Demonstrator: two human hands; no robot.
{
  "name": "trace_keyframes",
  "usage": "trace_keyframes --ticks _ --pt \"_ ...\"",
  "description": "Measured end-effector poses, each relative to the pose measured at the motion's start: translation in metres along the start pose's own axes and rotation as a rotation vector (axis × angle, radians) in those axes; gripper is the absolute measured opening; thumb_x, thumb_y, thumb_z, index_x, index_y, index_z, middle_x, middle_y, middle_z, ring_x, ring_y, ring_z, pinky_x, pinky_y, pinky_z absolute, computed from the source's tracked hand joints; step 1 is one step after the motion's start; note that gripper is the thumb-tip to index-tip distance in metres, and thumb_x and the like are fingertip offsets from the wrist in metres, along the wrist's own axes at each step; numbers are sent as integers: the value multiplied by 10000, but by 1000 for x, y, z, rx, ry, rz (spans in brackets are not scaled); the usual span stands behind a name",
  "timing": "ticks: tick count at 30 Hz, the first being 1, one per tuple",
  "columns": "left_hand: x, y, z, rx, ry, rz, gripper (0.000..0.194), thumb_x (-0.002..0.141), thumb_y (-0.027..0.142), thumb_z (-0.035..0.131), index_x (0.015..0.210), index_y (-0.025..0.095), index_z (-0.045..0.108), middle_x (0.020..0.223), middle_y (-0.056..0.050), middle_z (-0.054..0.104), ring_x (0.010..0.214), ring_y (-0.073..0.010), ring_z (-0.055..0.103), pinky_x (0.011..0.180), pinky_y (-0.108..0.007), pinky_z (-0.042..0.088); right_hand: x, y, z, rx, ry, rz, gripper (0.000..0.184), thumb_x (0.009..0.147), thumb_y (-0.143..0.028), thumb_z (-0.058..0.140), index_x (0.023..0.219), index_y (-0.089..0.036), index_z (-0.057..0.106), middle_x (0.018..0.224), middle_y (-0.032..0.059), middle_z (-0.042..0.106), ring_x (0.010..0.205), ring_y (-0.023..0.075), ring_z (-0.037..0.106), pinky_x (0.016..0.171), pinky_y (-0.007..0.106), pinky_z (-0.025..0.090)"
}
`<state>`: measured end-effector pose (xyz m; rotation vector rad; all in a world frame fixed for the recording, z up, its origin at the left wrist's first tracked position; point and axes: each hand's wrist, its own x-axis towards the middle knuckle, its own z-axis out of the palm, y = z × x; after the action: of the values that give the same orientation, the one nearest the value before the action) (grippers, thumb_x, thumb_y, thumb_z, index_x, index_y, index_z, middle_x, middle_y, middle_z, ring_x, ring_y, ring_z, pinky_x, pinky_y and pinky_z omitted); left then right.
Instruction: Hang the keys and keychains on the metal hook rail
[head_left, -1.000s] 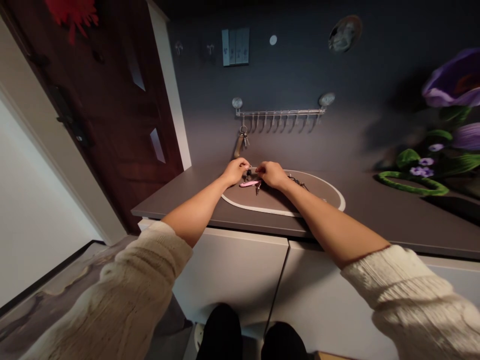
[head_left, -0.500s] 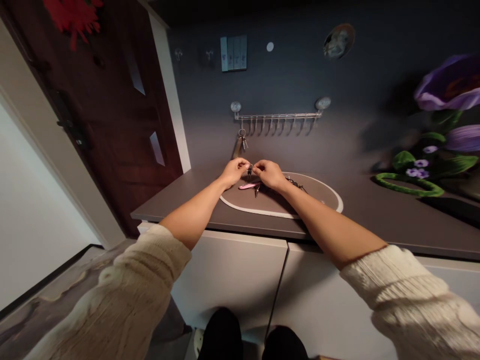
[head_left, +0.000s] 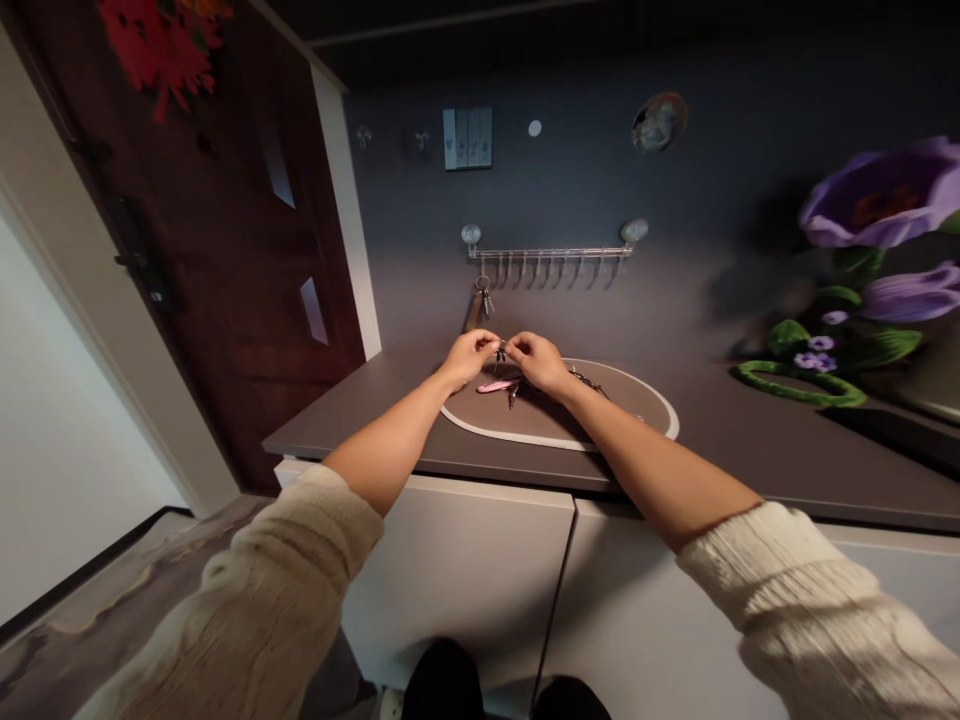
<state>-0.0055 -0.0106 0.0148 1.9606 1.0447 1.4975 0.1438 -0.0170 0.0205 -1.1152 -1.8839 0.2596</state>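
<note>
My left hand (head_left: pixel 471 357) and my right hand (head_left: pixel 536 360) meet over an oval mat, fingertips pinched. Between them hangs a small bunch of keys (head_left: pixel 501 354), gripped from both sides; its ring is mostly covered by my fingers. On the mat (head_left: pixel 480 425), just below, lie a pink strap (head_left: pixel 496 386) and a metal key (head_left: pixel 513 397). More keys (head_left: pixel 587 380) rest behind my right wrist, partly hidden by it. One set of keys (head_left: pixel 486 298) hangs from the leftmost hook of a clear rail (head_left: pixel 551 253) on the wall.
The mat lies on a dark countertop (head_left: pixel 352 405) above white cabinet doors (head_left: pixel 480 560). Purple artificial flowers (head_left: pixel 877 200) with a green looped stem (head_left: pixel 802 385) stand at the right. A dark red door (head_left: pixel 247 300) is at the left. Small wall hooks (head_left: pixel 421 141) are higher up.
The whole view has shifted, so the wall and counter sit slightly lower in the picture. Both hands keep their pinch on the keys, with only slight finger movement.
</note>
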Motion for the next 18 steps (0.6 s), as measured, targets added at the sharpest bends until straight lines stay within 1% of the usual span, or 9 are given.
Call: trace_keyframes --ticks 6,10,14,18 --pt "-1 4 1 -24 10 9 139 773 192 529 860 120 611 880 -59 651 822 -130 573 806 -270 420 -2 -1 -5 -32 37 -53 173 777 -294 478 769 -159 587 703 11 594 623 107 470 632 226 342" --pt "-1 6 1 8 51 28 148 788 171 509 879 118 612 896 -65 652 819 -123 569 790 -253 419 -2 -2 -9 -81 72 -89 177 786 -297 457 785 -163 573 721 22 594 645 118 478 646 236 347" --pt "-1 3 1 83 99 2 142 802 162 470 820 125 606 801 -44 643 734 -113 558 721 -236 419 0 1 -11 -97 97 -118 175 791 -297 443 785 -171 564 737 29 596 668 128 488 661 243 357" --pt "-2 -4 0 231 94 -10 185 820 202 435 745 136 591 709 -27 616 668 -114 535 660 -228 397 3 5 -13 -100 106 -125 171 788 -297 440 781 -174 559 752 33 599 681 132 495 663 245 363"
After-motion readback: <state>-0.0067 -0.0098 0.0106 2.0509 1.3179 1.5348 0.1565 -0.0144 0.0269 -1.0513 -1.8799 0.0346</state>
